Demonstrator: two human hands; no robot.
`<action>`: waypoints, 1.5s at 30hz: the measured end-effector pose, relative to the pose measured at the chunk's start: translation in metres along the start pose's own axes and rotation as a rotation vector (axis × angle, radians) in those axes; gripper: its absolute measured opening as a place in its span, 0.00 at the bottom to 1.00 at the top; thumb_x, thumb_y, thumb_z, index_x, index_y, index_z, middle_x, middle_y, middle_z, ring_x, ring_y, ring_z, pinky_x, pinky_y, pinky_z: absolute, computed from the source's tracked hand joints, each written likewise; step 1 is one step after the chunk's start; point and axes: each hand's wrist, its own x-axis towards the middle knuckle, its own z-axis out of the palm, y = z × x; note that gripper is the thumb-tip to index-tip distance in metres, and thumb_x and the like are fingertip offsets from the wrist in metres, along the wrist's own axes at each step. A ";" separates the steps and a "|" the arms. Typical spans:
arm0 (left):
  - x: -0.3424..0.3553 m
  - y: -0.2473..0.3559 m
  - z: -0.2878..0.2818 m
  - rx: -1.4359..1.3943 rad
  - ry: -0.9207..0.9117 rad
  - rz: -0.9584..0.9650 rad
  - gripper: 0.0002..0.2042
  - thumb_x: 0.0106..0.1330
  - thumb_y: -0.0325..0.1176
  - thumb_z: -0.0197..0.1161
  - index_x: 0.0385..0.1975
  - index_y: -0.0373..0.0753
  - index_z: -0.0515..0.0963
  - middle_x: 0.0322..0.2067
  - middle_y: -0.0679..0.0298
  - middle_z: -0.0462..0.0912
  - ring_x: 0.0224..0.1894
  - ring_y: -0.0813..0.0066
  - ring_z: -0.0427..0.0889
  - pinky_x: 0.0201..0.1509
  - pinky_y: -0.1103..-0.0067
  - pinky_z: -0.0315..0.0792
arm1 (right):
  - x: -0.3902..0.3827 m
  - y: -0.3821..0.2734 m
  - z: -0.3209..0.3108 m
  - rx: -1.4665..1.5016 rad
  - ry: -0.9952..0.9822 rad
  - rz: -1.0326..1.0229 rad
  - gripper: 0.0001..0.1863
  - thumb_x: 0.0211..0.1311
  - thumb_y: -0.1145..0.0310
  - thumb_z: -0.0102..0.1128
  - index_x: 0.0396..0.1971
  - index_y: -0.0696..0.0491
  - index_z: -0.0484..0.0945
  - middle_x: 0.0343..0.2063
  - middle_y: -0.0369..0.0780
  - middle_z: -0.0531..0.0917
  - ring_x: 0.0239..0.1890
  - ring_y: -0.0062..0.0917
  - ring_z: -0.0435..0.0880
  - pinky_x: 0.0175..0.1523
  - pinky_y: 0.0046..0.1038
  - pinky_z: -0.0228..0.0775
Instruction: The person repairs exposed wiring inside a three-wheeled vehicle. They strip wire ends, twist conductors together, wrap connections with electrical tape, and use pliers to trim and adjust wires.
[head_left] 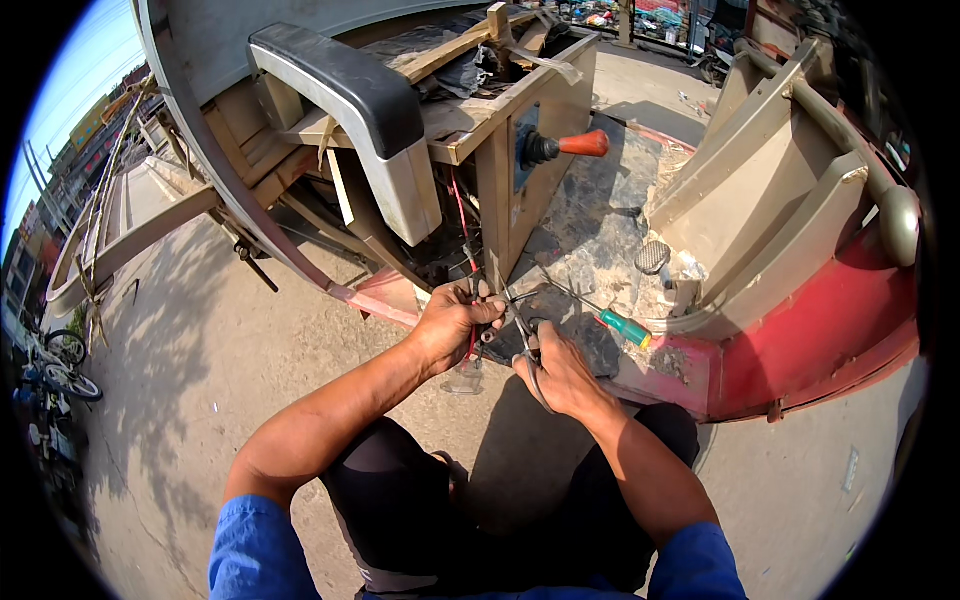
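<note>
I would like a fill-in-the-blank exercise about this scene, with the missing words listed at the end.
1. The left hand holds the red wire, and the scissors are in the ____ hand.
2. The screwdriver has a mostly ____ handle.
3. Both sleeves are ____.
4. The bicycle stands near the picture's ____ edge.

Missing words: right; green; blue; left.

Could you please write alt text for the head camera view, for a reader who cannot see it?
A person's left hand pinches thin wiring while the right hand holds a scissors-like metal tool beside it, outdoors at what looks like a stripped vehicle body. A green-handled screwdriver lies to the right, and an orange-red lever juts out above.
</note>
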 end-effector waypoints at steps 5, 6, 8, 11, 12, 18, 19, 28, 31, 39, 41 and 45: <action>0.000 0.002 0.001 -0.002 0.005 -0.002 0.05 0.62 0.18 0.64 0.32 0.34 0.76 0.28 0.62 0.81 0.30 0.74 0.80 0.31 0.80 0.73 | 0.002 -0.003 0.000 -0.027 0.029 0.030 0.21 0.60 0.64 0.62 0.38 0.68 0.67 0.38 0.64 0.75 0.42 0.59 0.77 0.48 0.48 0.69; -0.001 0.003 0.002 0.001 0.013 -0.009 0.05 0.62 0.18 0.64 0.32 0.34 0.77 0.28 0.62 0.81 0.30 0.73 0.81 0.30 0.80 0.73 | 0.003 -0.005 0.000 -0.041 0.037 0.021 0.21 0.60 0.64 0.62 0.39 0.68 0.67 0.38 0.64 0.75 0.43 0.59 0.76 0.49 0.48 0.69; -0.003 0.004 0.001 -0.005 0.026 -0.015 0.04 0.62 0.17 0.64 0.33 0.33 0.77 0.29 0.61 0.81 0.30 0.73 0.81 0.29 0.80 0.73 | 0.003 -0.008 0.000 -0.062 0.046 0.009 0.22 0.60 0.64 0.62 0.39 0.68 0.67 0.38 0.64 0.75 0.44 0.59 0.76 0.49 0.48 0.68; -0.003 0.005 0.001 -0.018 0.044 -0.028 0.05 0.61 0.17 0.64 0.33 0.33 0.78 0.28 0.61 0.82 0.30 0.73 0.81 0.29 0.80 0.73 | 0.003 -0.009 0.000 -0.072 0.051 0.008 0.21 0.60 0.64 0.62 0.38 0.68 0.67 0.39 0.64 0.75 0.44 0.59 0.76 0.49 0.48 0.68; -0.004 0.005 0.002 -0.023 0.051 -0.032 0.05 0.61 0.17 0.64 0.33 0.33 0.78 0.28 0.60 0.82 0.29 0.73 0.82 0.29 0.81 0.73 | 0.003 -0.009 -0.001 -0.062 0.049 0.009 0.21 0.60 0.65 0.62 0.38 0.68 0.67 0.38 0.64 0.75 0.44 0.59 0.76 0.49 0.48 0.68; -0.003 0.007 0.005 -0.016 0.036 -0.031 0.06 0.59 0.14 0.64 0.30 0.33 0.76 0.28 0.59 0.83 0.28 0.72 0.81 0.34 0.79 0.76 | 0.003 0.001 0.002 -0.137 0.062 -0.033 0.20 0.59 0.65 0.63 0.35 0.68 0.68 0.32 0.63 0.77 0.37 0.58 0.79 0.43 0.48 0.72; -0.003 0.006 0.004 -0.010 0.040 -0.031 0.06 0.59 0.15 0.64 0.31 0.33 0.77 0.28 0.59 0.83 0.28 0.73 0.81 0.32 0.80 0.75 | 0.004 0.002 0.002 -0.161 0.062 -0.033 0.20 0.58 0.65 0.64 0.35 0.68 0.68 0.30 0.62 0.78 0.35 0.58 0.80 0.41 0.48 0.72; -0.001 0.007 0.000 -0.012 0.054 -0.024 0.05 0.63 0.20 0.66 0.35 0.34 0.77 0.27 0.62 0.81 0.28 0.74 0.82 0.27 0.79 0.75 | 0.002 -0.011 -0.004 -0.251 0.178 -0.049 0.14 0.56 0.69 0.61 0.27 0.67 0.71 0.19 0.59 0.78 0.25 0.57 0.81 0.33 0.48 0.71; -0.006 0.010 0.003 0.022 0.080 -0.039 0.07 0.63 0.23 0.67 0.37 0.34 0.76 0.27 0.62 0.81 0.28 0.73 0.82 0.28 0.79 0.76 | 0.003 -0.017 -0.008 -0.302 0.119 0.037 0.18 0.56 0.64 0.67 0.32 0.65 0.73 0.25 0.58 0.82 0.32 0.54 0.83 0.38 0.48 0.74; -0.016 0.008 0.010 0.418 0.321 0.124 0.18 0.62 0.32 0.72 0.40 0.27 0.73 0.29 0.60 0.80 0.29 0.72 0.81 0.31 0.79 0.75 | 0.004 -0.015 -0.006 -0.288 0.148 0.055 0.18 0.56 0.64 0.68 0.31 0.66 0.74 0.22 0.58 0.81 0.30 0.55 0.83 0.36 0.49 0.74; -0.013 0.001 0.001 0.708 0.345 0.230 0.18 0.59 0.33 0.74 0.40 0.28 0.74 0.30 0.57 0.81 0.32 0.70 0.80 0.34 0.75 0.74 | 0.005 -0.014 -0.006 -0.278 0.152 0.049 0.18 0.56 0.64 0.68 0.31 0.66 0.74 0.22 0.58 0.81 0.29 0.55 0.83 0.36 0.49 0.74; -0.020 0.014 0.012 1.054 0.262 0.607 0.16 0.56 0.32 0.75 0.36 0.30 0.76 0.29 0.54 0.80 0.35 0.65 0.78 0.37 0.71 0.72 | 0.003 -0.015 -0.006 -0.294 0.163 0.060 0.18 0.56 0.65 0.67 0.30 0.66 0.74 0.21 0.58 0.81 0.29 0.55 0.83 0.35 0.49 0.74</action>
